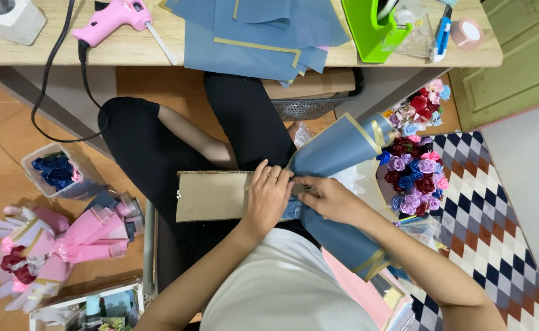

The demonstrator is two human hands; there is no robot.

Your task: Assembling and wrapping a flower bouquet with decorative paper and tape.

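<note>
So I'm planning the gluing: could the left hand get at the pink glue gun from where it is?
Probably not without leaning: the left hand pinches the blue bouquet wrap, and the glue gun lies on the far table.

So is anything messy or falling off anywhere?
Yes. The blue wrapping paper sheets hang over the edge of the wooden table, and the pink-wrapped bouquet lies on its side on the floor. Both hands pinch the blue-wrapped bouquet.
</note>
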